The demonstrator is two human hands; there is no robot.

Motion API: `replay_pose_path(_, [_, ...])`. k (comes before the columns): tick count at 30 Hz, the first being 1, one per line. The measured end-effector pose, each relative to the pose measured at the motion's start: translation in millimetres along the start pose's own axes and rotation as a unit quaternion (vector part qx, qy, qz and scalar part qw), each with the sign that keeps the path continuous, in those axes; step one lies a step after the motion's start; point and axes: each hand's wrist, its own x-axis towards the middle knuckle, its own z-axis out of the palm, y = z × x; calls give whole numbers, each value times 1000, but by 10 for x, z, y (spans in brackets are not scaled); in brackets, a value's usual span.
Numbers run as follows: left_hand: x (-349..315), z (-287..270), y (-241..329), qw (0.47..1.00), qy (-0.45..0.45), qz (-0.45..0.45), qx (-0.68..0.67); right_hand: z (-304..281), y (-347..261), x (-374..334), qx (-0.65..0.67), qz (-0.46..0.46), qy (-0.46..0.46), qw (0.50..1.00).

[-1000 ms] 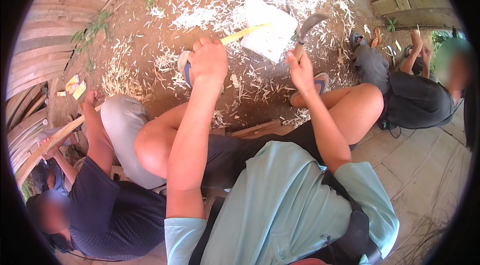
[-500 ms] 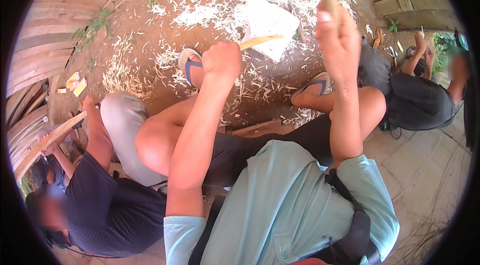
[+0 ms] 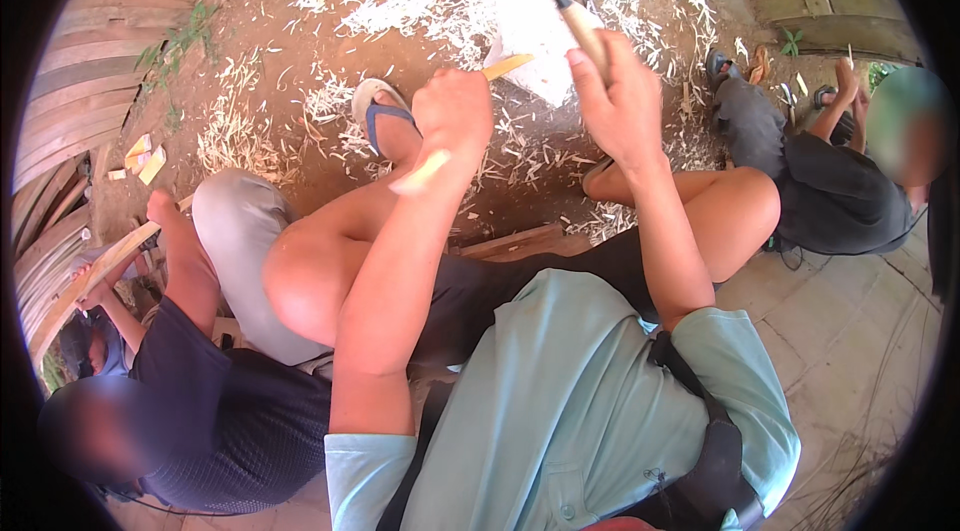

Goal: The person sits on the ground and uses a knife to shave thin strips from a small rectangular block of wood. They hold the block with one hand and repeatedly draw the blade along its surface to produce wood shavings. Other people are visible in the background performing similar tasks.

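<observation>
My left hand [image 3: 452,111] is closed in a fist around a narrow yellowish wooden strip [image 3: 510,66], whose end sticks out to the right. A bright pale patch lies across the left wrist; I cannot tell whether it is wood or sunlight. To the right, my right hand [image 3: 620,99] grips the wooden handle [image 3: 583,34] of a tool with a dark collar. Its working end is lost in glare. Both hands are raised near a glaring white, block-like surface [image 3: 530,21], too bright to make out.
Pale shavings [image 3: 400,31] litter the brown earth. At the left, a person [image 3: 235,411] holds a long wooden piece [image 3: 100,276]; another person [image 3: 835,181] sits at the right. Plank walls [image 3: 140,31] border the ground. My sandalled foot [image 3: 385,121] stands beyond the left hand.
My right hand has come down and left with the tool, which now tilts toward the strip. The left hand has shifted slightly, and less of the strip shows.
</observation>
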Motion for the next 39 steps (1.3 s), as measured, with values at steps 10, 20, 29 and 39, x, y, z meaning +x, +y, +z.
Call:
replay_pose_path(10, [-24, 42, 14, 999, -8, 21, -27, 849, 1173, -594, -195, 184, -170, 948])
replay_pose_path(20, [46, -17, -64, 999, 34, 2, -28, 700, 1175, -428, -210, 190, -208, 936])
replay_pose_path(29, [106, 152, -148, 997, 71, -18, 27, -171, 57, 195, -27, -56, -60, 996])
replay_pose_path(39, [31, 88, 120, 996, 69, 18, 45, 594, 1096, -427, -121, 219, -234, 939])
